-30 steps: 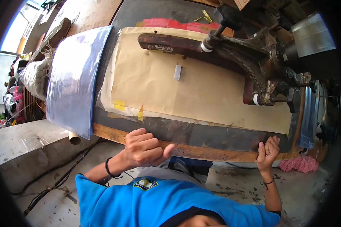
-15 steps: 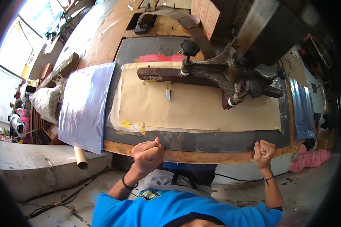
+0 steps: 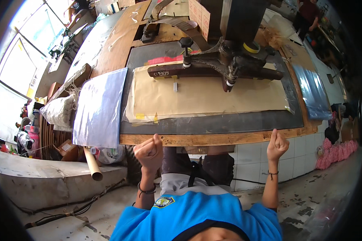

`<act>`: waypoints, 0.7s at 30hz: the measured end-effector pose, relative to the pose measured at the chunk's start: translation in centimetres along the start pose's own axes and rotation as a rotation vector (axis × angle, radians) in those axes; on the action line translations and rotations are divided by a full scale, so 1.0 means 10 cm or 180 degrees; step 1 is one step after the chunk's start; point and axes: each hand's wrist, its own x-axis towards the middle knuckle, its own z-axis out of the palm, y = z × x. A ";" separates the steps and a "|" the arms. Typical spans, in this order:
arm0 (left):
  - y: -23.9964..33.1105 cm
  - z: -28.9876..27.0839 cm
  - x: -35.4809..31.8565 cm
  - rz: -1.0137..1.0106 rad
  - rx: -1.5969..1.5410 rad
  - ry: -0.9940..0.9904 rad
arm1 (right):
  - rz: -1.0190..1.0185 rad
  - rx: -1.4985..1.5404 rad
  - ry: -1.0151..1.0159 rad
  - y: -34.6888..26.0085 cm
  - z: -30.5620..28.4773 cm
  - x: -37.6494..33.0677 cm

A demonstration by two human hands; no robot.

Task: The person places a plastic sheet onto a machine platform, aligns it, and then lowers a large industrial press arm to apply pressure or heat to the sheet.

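Observation:
My left hand [image 3: 149, 152] is curled into a loose fist just below the wooden front edge of the workbench [image 3: 213, 139], holding nothing. My right hand [image 3: 277, 145] is also closed, raised beside the bench's front edge at the right, with nothing in it. On the bench lies a dark mat [image 3: 229, 122] with a stack of tan paper sheets [image 3: 213, 96] under a clear film. A dark metal press arm [image 3: 213, 68] hangs over the sheets.
A pile of glossy plastic sheets [image 3: 98, 110] lies at the bench's left end, another [image 3: 313, 90] at the right. A cardboard tube [image 3: 92, 164] leans below the left end. Pink bundles [image 3: 336, 152] sit on the floor at right. Cables [image 3: 80, 207] run across the concrete floor.
Both hands have come off the bench's front edge and drawn back toward me, closing into fists. The view has tilted so more of the machine and the far bench shows.

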 end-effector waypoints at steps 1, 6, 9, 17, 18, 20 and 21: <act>0.01 -0.11 -0.04 -0.0009 0.0025 0.0014 | 0.0024 0.0028 0.0009 -0.02 -0.07 -0.09; -0.28 -0.73 -0.21 -0.0338 0.1100 -0.0651 | -0.0111 -0.0216 -0.0285 0.01 -0.47 -0.34; -0.04 -0.68 0.05 0.0847 0.2189 -0.0554 | -0.0663 -0.0997 -0.0611 -0.27 -0.44 0.08; -0.29 -0.71 -0.05 0.0193 0.1682 -0.2044 | -0.0699 -0.0845 -0.2076 0.06 -0.31 0.26; -0.29 -0.69 -0.02 0.0410 0.2127 -0.2065 | -0.0992 -0.1735 -0.2338 -0.01 -0.27 0.32; -0.29 -0.71 -0.05 0.0553 0.2445 -0.1992 | -0.0972 -0.2081 -0.2485 -0.06 -0.24 0.30; -0.27 -0.74 0.00 0.0674 0.2338 -0.1732 | -0.1119 -0.1898 -0.2089 -0.08 -0.22 0.39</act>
